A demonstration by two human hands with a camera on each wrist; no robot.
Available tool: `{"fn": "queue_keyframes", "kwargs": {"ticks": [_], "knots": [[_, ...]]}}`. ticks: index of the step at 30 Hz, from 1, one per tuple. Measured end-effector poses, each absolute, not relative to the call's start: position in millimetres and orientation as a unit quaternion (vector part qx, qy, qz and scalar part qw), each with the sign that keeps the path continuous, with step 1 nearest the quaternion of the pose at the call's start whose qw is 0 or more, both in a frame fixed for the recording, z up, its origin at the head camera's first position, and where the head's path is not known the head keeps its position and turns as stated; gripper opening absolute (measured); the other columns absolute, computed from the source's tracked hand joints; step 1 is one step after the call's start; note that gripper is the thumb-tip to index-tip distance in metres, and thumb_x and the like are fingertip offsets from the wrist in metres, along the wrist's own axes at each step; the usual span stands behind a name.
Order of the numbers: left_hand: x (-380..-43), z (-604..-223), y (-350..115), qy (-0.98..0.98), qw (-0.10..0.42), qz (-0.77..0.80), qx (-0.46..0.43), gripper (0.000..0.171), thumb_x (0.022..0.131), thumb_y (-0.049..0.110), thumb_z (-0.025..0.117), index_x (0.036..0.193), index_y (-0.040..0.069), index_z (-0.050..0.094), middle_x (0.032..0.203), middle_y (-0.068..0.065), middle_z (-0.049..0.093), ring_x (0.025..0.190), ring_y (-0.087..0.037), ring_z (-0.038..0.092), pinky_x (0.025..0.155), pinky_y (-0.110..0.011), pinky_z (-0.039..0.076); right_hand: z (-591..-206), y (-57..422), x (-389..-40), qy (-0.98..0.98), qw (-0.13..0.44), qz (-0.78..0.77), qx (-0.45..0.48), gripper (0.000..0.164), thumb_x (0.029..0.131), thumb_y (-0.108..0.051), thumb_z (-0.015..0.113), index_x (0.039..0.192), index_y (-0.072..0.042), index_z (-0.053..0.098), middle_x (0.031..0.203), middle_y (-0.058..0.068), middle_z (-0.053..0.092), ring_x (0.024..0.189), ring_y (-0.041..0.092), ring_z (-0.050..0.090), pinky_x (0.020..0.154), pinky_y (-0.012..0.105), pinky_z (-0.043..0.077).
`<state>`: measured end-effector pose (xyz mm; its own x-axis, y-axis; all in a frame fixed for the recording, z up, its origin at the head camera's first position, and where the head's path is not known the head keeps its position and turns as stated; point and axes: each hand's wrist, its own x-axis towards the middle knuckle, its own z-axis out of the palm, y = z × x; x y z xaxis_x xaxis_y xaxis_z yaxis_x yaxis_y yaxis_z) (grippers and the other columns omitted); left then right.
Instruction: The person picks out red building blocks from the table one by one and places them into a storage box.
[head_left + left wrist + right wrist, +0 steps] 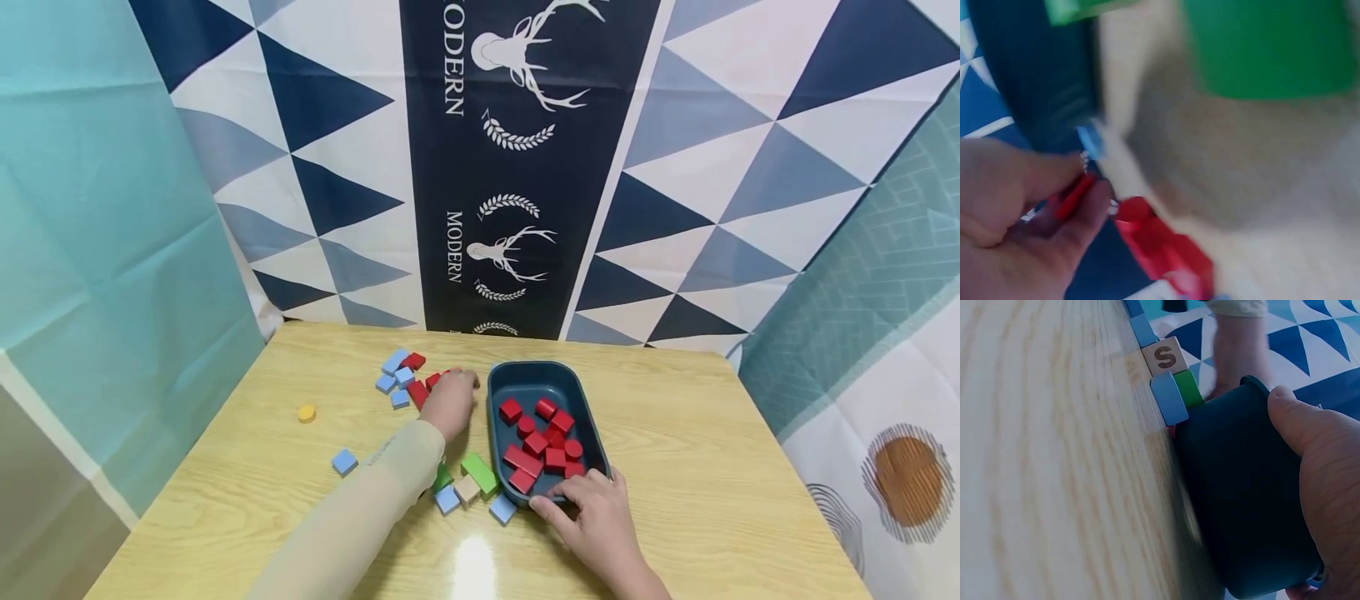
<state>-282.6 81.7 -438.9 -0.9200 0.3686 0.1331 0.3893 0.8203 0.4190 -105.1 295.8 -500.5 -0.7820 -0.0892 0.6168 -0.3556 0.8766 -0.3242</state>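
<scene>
My left hand (450, 406) reaches over the table, left of a dark blue box (492, 417). In the left wrist view its thumb and fingers pinch a small red block (1074, 199), mostly hidden between them. Other red blocks (1163, 247) lie close to the fingertips. At the box's near right corner, my right hand (600, 521) grips the rim, its thumb on the near edge. Several red cubes, cylinders and longer pieces (535, 443) lie inside the box. The right wrist view shows the box's outer wall (1241, 487) beside my thumb.
Blue blocks (404, 377) cluster beyond the left arm. A green block (480, 473), a wooden lettered cube (467, 491) and blue blocks (502, 509) lie at the box's near left. Farther left are a blue block (345, 462) and a yellow disc (307, 413).
</scene>
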Motion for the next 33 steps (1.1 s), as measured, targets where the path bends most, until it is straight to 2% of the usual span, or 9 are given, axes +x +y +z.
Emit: {"fn": "queue_keyframes", "kwargs": {"ticks": [3,8,10,15,18,22,28,33], "knots": [[-278.4,-428.3,95.9,-0.938,0.048,-0.269,-0.213,0.022,0.106,0.004,0.062,0.125,0.008,0.072,0.128,-0.011,0.07,0.121,-0.027,0.065,0.107,-0.041,0.058,-500.9,295.7,-105.4,-0.916,0.313,0.219,0.124,0.023,0.076,-0.041,0.094,0.076,-0.028,0.075,0.071,-0.018,0.069,0.077,-0.001,0.047,0.092,0.051,0.04],[-263.8,-423.3,115.3,-0.925,0.026,-0.25,-0.284,0.023,0.107,0.014,0.064,0.129,0.014,0.072,0.131,-0.006,0.068,0.121,-0.021,0.063,0.11,-0.035,0.056,-502.6,292.5,-107.8,-0.913,0.316,0.218,0.139,0.023,0.077,-0.042,0.094,0.075,-0.029,0.075,0.071,-0.018,0.068,0.076,-0.002,0.048,0.091,0.053,0.041],[-263.1,-427.2,114.4,-0.926,0.032,-0.239,-0.292,0.024,0.107,0.016,0.064,0.13,0.014,0.071,0.131,-0.005,0.068,0.122,-0.021,0.062,0.11,-0.035,0.056,-503.2,290.5,-108.7,-0.914,0.313,0.217,0.142,0.023,0.078,-0.043,0.093,0.075,-0.03,0.074,0.072,-0.019,0.068,0.076,-0.002,0.048,0.091,0.052,0.041],[-280.5,-438.4,89.9,-0.939,0.089,-0.251,-0.218,0.03,0.108,0.008,0.057,0.135,0.01,0.068,0.136,-0.012,0.069,0.127,-0.032,0.063,0.109,-0.045,0.056,-503.4,289.2,-109.0,-0.914,0.312,0.221,0.136,0.023,0.077,-0.042,0.094,0.076,-0.028,0.075,0.073,-0.018,0.07,0.077,-0.001,0.048,0.091,0.051,0.04],[-292.9,-446.3,71.6,-0.962,0.094,-0.203,-0.157,0.033,0.105,0.009,0.063,0.138,0.01,0.068,0.135,-0.014,0.071,0.125,-0.035,0.066,0.106,-0.049,0.057,-502.9,291.5,-107.8,-0.914,0.313,0.22,0.133,0.023,0.076,-0.041,0.095,0.076,-0.028,0.076,0.072,-0.017,0.071,0.076,-0.001,0.049,0.091,0.051,0.04],[-302.4,-453.8,59.1,-0.977,0.079,-0.125,-0.151,0.029,0.102,0.013,0.073,0.13,0.008,0.072,0.121,-0.016,0.076,0.112,-0.035,0.07,0.102,-0.047,0.058,-501.6,296.1,-106.4,-0.915,0.316,0.218,0.126,0.023,0.075,-0.039,0.095,0.076,-0.027,0.076,0.071,-0.017,0.07,0.075,0.0,0.048,0.093,0.057,0.041],[-312.5,-461.2,64.2,-0.978,0.094,-0.094,-0.158,0.026,0.097,0.022,0.081,0.117,0.008,0.071,0.107,-0.014,0.076,0.101,-0.034,0.069,0.095,-0.048,0.058,-501.3,298.4,-107.0,-0.916,0.312,0.223,0.117,0.022,0.075,-0.038,0.095,0.076,-0.026,0.076,0.072,-0.016,0.07,0.075,0.002,0.049,0.097,0.066,0.041],[-315.1,-467.9,66.0,-0.982,0.102,-0.083,-0.136,0.015,0.102,0.022,0.074,0.11,0.011,0.07,0.106,-0.014,0.078,0.1,-0.036,0.068,0.094,-0.051,0.055,-502.2,294.6,-107.3,-0.919,0.302,0.224,0.116,0.022,0.076,-0.04,0.095,0.077,-0.027,0.077,0.073,-0.017,0.07,0.076,0.001,0.048,0.097,0.066,0.04]]}}
